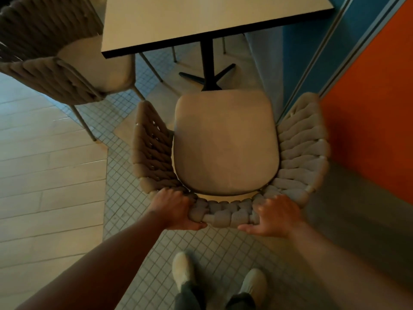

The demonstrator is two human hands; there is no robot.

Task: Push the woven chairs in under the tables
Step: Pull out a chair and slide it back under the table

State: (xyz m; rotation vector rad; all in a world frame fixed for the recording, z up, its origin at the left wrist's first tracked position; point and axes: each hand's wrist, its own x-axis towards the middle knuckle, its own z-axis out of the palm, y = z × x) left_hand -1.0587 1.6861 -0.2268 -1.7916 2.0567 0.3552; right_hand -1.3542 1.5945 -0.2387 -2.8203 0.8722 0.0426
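Left hand (176, 209), right hand (273, 217) grip woven chair (225, 144) backrest — thumbs underneath.

Both arms reach forward and down, left hand (176, 209) and right hand (276, 217) each gripping the top rim of the woven chair (223, 142).

Small square tiles (134, 220) cover the floor through the middle and bottom of the frame. Pale planks (44, 164) fill the left. An orange panel (368, 108) stands at right and a blue panel (301, 63) at upper right, with a grey rail (358, 47) running slantwise between them.
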